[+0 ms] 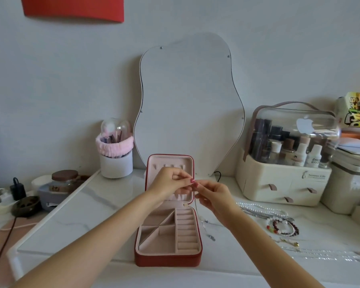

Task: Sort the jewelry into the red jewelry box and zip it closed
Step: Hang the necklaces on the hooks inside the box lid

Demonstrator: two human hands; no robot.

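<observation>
The red jewelry box (168, 259) lies open in the middle of the white marble table, its pink lid standing upright and its pink compartments bare. In front of the lid, my left hand (170, 183) and my right hand (214, 194) pinch the top of a thin silver necklace (200, 217) between their fingertips. The chain hangs down beside the box's right edge, its pendant end lying on the table. More jewelry lies to the right: a pearl strand (260, 210), beaded bracelets (283, 226) and thin silver chains (324, 256).
A wavy mirror (187, 100) leans on the wall behind the box. A white brush cup (115, 161) stands at its left. A cream cosmetics organizer (283, 183) with a clear lid stands at the right. Jars, chargers and cables crowd the far left.
</observation>
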